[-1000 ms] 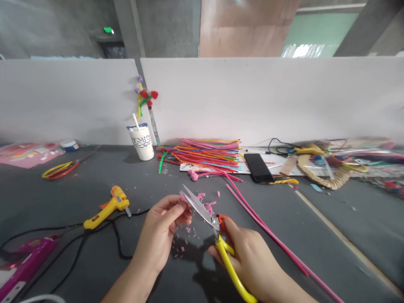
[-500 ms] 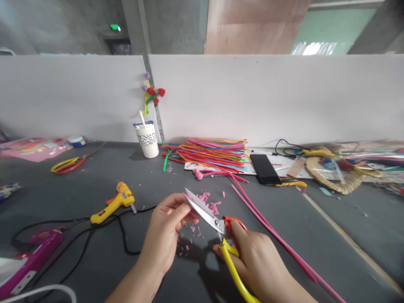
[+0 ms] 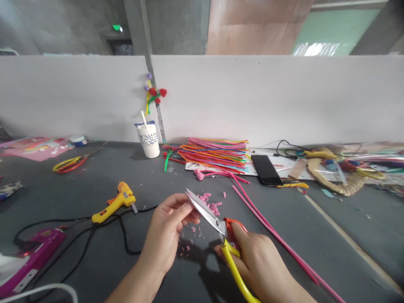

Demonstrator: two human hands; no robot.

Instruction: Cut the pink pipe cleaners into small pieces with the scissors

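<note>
My right hand (image 3: 257,256) grips a pair of scissors (image 3: 206,212) with one red and one yellow handle. The silver blades point up and left, and their tips reach the fingers of my left hand (image 3: 172,227). That hand is closed in a pinch; whatever lies between thumb and fingers is hidden behind the blades. Small pink snippets (image 3: 215,208) lie scattered on the dark table just beyond and below the blades. Long pink pipe cleaners (image 3: 268,227) stretch diagonally past my right hand. Farther back lies a pink pipe cleaner with a curled head (image 3: 198,174).
A yellow glue gun (image 3: 115,204) and its black cord lie at left, near a purple power strip (image 3: 34,261). Behind are a white cup (image 3: 149,141), a pile of coloured pipe cleaners (image 3: 216,155) and a phone (image 3: 267,170). A second pair of scissors (image 3: 71,164) rests far left.
The view has shifted very slightly. Both hands and the scissors keep nearly the same pose.
</note>
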